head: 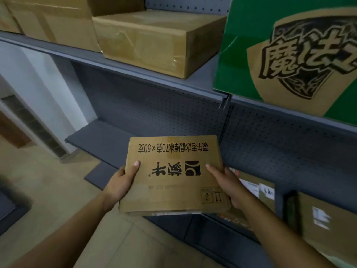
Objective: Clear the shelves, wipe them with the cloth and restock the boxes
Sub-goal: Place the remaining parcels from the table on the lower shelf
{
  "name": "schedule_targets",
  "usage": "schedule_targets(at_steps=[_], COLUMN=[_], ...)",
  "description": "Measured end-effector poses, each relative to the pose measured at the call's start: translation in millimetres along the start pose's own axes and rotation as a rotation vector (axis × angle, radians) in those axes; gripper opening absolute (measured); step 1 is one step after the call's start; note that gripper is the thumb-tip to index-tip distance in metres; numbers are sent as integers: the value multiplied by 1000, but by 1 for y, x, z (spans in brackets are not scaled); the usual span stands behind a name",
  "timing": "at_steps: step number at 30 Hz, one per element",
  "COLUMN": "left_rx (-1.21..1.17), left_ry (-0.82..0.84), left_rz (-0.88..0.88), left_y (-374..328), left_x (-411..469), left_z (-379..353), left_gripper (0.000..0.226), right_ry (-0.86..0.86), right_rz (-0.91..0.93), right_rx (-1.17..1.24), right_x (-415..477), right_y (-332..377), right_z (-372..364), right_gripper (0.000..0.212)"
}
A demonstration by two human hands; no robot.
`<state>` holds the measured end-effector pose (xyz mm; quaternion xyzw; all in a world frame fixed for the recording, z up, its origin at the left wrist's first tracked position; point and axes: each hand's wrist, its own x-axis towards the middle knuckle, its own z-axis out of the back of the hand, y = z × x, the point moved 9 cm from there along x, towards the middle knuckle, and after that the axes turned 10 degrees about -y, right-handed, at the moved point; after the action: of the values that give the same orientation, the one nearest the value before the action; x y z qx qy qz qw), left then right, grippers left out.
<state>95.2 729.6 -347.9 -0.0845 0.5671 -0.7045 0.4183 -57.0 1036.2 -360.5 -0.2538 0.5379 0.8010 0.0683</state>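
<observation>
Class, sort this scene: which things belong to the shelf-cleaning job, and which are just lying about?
Job: printed box held by left hand and right hand; grey shelf; taped box; green box.
Just there: floor; white wall; grille.

green box [289,60] cut off at right edge, lower-right boxes [326,227] blurred, labels unreadable

Bare forearms [67,225], bare left grip [120,180], bare right grip [229,185], short nails.
</observation>
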Motion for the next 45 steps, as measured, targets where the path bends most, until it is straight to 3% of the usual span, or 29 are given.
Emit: schedule_targets(at_steps=[3, 8, 13, 17, 21, 33, 38, 45], left_rx=[65, 137, 218, 259, 324, 421, 448, 569], left_ry=[67, 159, 222, 246, 256, 263, 277, 248], left_rz=[-18, -28, -59, -67, -105, -130, -197, -232], left_y=[-4, 1, 16, 29, 39, 55, 45, 47], left_x=[40, 105, 154, 183, 206, 272, 272, 278], left_z=[-19, -49, -84, -110, -129, -157, -174, -177], left_gripper=[52, 59, 53, 56, 57, 58, 54, 70], right_ry=[-78, -166, -255, -296, -334, -349, -367, -345], right_rz=[-39, -110, -226, -234, -268, -277, -262, -204], right_rx=[60, 149, 184, 206, 208, 253, 267, 239], right_x=[13, 30, 59, 82, 101, 160, 182, 196], right_y=[-10, -31, -67, -83, -99, -109, -110, -112], right_z=[-4, -22, -29, -34, -40, -58, -47, -46], right_gripper=[81, 67, 80, 66, 66, 48, 59, 62])
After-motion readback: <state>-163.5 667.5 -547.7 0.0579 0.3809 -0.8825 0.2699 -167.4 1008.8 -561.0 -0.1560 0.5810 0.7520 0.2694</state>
